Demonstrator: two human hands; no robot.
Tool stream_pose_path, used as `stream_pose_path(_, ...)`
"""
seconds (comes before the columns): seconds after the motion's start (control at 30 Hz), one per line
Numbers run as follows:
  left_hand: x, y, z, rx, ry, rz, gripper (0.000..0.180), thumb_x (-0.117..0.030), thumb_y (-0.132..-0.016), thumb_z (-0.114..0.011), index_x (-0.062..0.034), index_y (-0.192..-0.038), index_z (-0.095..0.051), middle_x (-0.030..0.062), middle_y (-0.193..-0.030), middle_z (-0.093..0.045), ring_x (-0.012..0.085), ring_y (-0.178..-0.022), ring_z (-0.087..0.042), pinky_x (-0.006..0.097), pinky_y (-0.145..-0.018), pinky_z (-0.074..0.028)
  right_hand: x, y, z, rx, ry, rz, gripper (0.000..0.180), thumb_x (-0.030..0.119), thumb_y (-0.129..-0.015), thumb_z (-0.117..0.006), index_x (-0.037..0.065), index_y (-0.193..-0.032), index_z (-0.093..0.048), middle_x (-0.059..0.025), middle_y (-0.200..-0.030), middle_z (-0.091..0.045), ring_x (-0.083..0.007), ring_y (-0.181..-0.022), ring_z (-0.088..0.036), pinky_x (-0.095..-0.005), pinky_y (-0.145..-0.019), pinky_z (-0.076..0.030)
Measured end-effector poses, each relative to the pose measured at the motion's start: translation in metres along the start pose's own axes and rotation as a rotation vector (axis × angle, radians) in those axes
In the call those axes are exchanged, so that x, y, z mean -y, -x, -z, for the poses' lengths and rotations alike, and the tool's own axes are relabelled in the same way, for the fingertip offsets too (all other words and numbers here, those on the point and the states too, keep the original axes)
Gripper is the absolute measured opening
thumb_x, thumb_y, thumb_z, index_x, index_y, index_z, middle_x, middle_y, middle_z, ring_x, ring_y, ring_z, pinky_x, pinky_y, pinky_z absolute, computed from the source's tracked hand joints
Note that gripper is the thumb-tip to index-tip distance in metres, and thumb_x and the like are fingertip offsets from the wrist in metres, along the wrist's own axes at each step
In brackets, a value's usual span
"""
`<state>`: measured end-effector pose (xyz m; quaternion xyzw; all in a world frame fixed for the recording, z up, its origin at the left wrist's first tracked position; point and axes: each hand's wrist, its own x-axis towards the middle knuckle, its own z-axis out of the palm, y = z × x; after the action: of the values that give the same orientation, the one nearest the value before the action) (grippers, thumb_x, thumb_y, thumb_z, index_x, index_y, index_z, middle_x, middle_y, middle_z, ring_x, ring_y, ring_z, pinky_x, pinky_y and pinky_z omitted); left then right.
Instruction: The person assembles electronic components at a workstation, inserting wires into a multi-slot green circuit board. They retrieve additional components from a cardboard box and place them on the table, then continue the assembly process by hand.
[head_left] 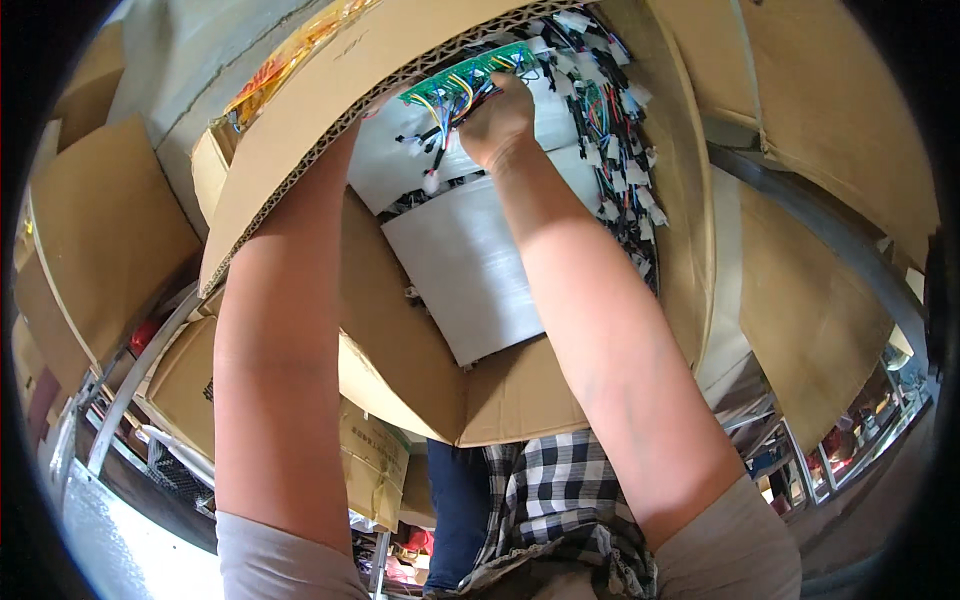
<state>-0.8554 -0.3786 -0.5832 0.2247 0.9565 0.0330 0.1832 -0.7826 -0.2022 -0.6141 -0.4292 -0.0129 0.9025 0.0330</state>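
Note:
Inside an open cardboard box [400, 385], my right hand [500, 122] is closed on the wires and near edge of a green circuit board [470, 76]. Coloured wires with small black and white connectors dangle from the board. My left hand [376, 104] reaches behind the raised box flap, close to the board's left end; its fingers are hidden. Below lie white sheet-wrapped packs [465, 265], and a dense row of wire bundles with white connectors [618, 150] runs along the box's right side.
The raised cardboard flap [300, 130] stands between my left arm and part of the box. More cardboard [110, 250] is at the left, with large cardboard panels [830, 90] at the right. A metal rail [830, 225] curves along the right, and an orange-yellow package [290, 60] lies beyond the flap.

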Motion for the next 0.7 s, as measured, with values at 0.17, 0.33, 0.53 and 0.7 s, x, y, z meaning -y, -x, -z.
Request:
stream_pose_path(0.17,-0.004,0.002,-0.002,0.006,0.052,0.001,0.039,-0.021,-0.085,-0.064,-0.0198,-0.124,-0.064,0.0109,-0.117,-0.067,0.0303,-0.107,-0.063,0.041,-0.092,-0.049,0.008,-0.015,-0.007,0.169,-0.046,-0.079,0.043,0.022,-0.088,-0.042,0.001,-0.124,-0.051,-0.0143,-0.128,-0.055,-0.0304,-0.121,-0.050,-0.0475,-0.109,-0.034)
stream_pose_path(0.33,-0.018,0.034,0.025,-0.016,0.029,0.029,0.040,-0.021,-0.084,-0.065,-0.0208,-0.124,-0.064,0.0113,-0.115,-0.068,0.0305,-0.106,-0.064,0.041,-0.091,-0.050,-0.001,0.056,-0.017,0.194,0.009,-0.138,0.033,0.021,-0.088,-0.044,0.005,-0.115,-0.056,-0.0167,-0.114,-0.061,-0.0328,-0.109,-0.058,-0.0511,-0.101,-0.043)
stream_pose_path(0.53,-0.082,0.126,0.139,-0.235,-0.016,-0.189,0.045,-0.010,-0.075,-0.066,-0.0275,-0.116,-0.070,0.0082,-0.101,-0.072,0.0269,-0.092,-0.068,0.040,-0.079,-0.055,-0.020,0.165,-0.013,0.108,-0.141,-0.205,0.046,0.042,-0.094,-0.047,0.008,-0.124,-0.056,-0.0122,-0.127,-0.060,-0.0300,-0.117,-0.055,-0.0489,-0.104,-0.042)
stream_pose_path(0.7,-0.096,0.141,0.160,-0.097,-0.096,-0.184,0.038,-0.014,-0.079,-0.062,-0.0252,-0.114,-0.067,0.0009,-0.082,-0.072,0.0187,-0.071,-0.070,0.033,-0.060,-0.055,-0.030,0.188,-0.016,0.182,-0.217,-0.140,0.055,0.050,-0.096,-0.042,0.009,-0.132,-0.054,-0.0088,-0.136,-0.056,-0.0302,-0.125,-0.050,-0.0480,-0.110,-0.035)
